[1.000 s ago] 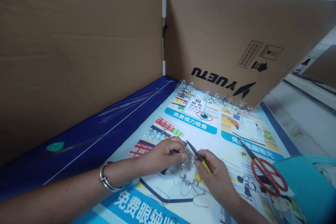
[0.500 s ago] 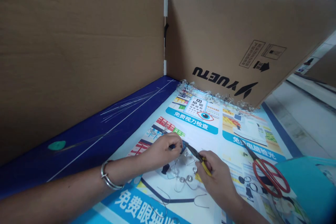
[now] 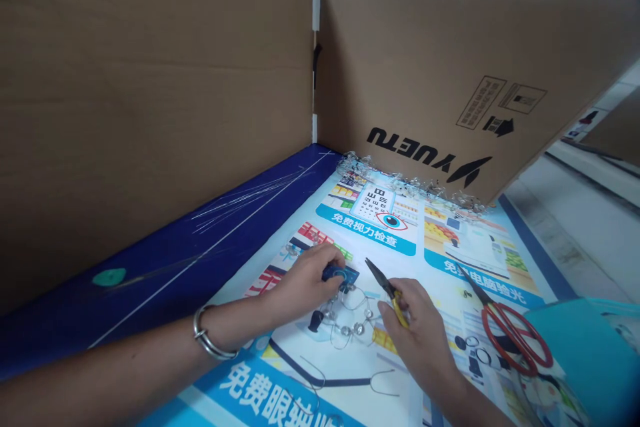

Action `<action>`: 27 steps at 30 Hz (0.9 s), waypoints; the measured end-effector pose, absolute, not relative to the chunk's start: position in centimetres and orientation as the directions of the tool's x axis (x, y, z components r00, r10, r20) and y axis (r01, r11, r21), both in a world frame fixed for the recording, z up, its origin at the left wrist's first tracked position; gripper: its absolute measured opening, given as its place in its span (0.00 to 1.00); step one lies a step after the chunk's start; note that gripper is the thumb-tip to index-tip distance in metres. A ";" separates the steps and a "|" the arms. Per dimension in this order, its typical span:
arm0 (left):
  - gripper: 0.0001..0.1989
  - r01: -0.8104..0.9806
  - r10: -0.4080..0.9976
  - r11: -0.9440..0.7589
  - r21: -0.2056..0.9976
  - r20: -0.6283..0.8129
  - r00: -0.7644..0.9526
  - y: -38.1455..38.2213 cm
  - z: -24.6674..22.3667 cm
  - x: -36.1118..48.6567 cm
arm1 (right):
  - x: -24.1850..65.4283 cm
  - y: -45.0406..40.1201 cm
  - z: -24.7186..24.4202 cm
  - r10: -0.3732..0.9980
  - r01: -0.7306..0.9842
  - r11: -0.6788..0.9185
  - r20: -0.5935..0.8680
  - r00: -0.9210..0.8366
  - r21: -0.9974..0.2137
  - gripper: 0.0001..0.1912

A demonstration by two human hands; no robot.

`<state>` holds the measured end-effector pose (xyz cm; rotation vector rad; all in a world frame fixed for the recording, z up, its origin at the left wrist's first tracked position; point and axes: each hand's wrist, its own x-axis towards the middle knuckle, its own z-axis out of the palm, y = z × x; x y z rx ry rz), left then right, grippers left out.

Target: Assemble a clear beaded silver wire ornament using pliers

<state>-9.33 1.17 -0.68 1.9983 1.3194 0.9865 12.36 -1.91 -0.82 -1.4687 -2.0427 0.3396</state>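
Observation:
Bent wire with clear round beads [image 3: 357, 329] hangs in a loose ring below my left hand [image 3: 320, 273]. The thumb and fingers of that hand are pinched together on the wire's upper end, and the exact grip point is hidden. In my right hand [image 3: 415, 320] is a pair of pliers [image 3: 384, 283] with yellow handles and a dark pointed nose. Its tip points up and left, a short gap away from my left fingers.
Red-handled scissors [image 3: 517, 337] lie at the right beside a turquoise object [image 3: 585, 353]. Bent wire pieces [image 3: 384, 383] rest in front. Straight wires [image 3: 245, 200] lie on the blue strip, left. Beaded wire pieces [image 3: 415, 187] line the foot of the cardboard wall [image 3: 450, 80].
The pliers' nose has moved up and right, away from my left fingers. My left hand has turned and risen slightly, and the beaded ring has shifted a little with it.

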 end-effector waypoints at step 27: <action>0.09 0.390 0.505 -0.830 0.399 0.240 0.829 -4.5 1.8 -5.8 | 13.4 -1.2 -0.7 0.922 0.702 0.377 0.318 -0.221 -0.605 0.14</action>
